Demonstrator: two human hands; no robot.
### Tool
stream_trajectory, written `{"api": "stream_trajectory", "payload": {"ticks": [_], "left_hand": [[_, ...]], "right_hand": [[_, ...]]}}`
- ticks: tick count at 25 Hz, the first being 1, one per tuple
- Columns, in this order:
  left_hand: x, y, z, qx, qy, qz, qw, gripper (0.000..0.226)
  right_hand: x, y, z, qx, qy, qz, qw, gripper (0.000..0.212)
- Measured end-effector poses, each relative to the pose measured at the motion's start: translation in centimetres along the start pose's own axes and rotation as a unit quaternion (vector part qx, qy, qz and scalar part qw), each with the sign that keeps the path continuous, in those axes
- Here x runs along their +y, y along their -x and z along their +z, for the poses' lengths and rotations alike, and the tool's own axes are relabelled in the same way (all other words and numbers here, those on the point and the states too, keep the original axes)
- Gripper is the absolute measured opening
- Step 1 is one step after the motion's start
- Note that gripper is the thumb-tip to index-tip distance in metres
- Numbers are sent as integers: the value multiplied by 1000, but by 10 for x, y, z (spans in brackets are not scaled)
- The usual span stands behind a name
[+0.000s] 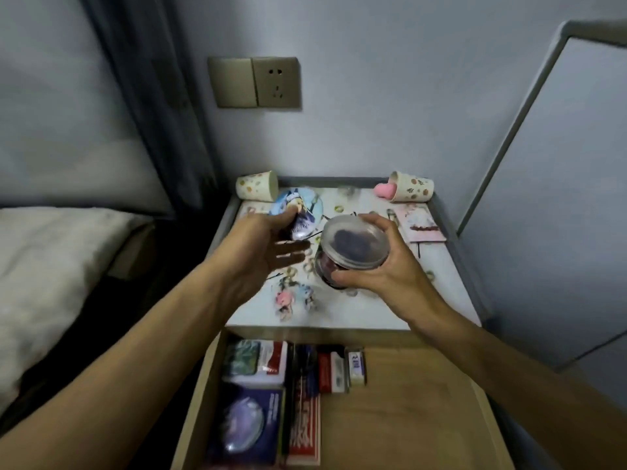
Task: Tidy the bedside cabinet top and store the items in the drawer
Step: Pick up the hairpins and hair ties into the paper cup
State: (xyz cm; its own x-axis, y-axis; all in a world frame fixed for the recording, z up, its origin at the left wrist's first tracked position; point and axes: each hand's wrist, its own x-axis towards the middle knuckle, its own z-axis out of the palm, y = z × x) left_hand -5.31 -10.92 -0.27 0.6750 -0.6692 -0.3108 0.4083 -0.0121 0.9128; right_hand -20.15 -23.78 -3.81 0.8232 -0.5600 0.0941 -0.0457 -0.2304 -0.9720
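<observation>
Starting nearest you, the drawer (407,401) stands open below both wrists, with boxes (258,364) packed along its left side and bare wood beneath your right forearm. Your right hand (383,269) curls round a clear jar (327,266), thumb on the near wall and fingers over the far rim, just above the cabinet top (424,293). Expect light, stiff, slick plastic: grip the body, not the lid (353,237), which may pop off. Your left hand (258,252) is spread and holds nothing, just beside the jar. Its thumb reaches over a round badge (302,212); contact is unclear. The badge looks thin and smooth, so pinch its edge
</observation>
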Motion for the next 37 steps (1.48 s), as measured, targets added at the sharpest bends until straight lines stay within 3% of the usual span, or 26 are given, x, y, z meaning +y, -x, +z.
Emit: {"api": "stream_trajectory", "payload": {"ticks": [3,5,8,12,16,19,23,28,37], "left_hand": [[-33,62,-27,-38,48,-84,995,28],[-51,85,-45,-20,48,-98,994,36],[-64,103,-77,31,60,-114,991,35],[-69,104,-109,43,24,-131,990,37],[-71,95,-121,96,-62,-110,987,29],[-63,89,-130,137,-90,-68,984,17],[-58,89,-139,151,-159,-57,974,21],[-62,89,-143,139,-214,-71,964,27],[-65,92,-141,122,-245,-80,958,19]], "right_hand": [[-4,45,35,-43,31,31,998,92],[-1,64,54,-86,35,58,994,91],[6,82,86,-162,-24,131,978,64],[22,81,116,-150,-160,221,950,35],[46,77,119,-161,-194,327,911,35],[73,81,127,-155,-155,384,897,38],[93,87,146,-165,-104,378,905,25],[105,87,162,-169,-36,356,918,39],[106,95,162,-181,-34,350,918,28]]}}
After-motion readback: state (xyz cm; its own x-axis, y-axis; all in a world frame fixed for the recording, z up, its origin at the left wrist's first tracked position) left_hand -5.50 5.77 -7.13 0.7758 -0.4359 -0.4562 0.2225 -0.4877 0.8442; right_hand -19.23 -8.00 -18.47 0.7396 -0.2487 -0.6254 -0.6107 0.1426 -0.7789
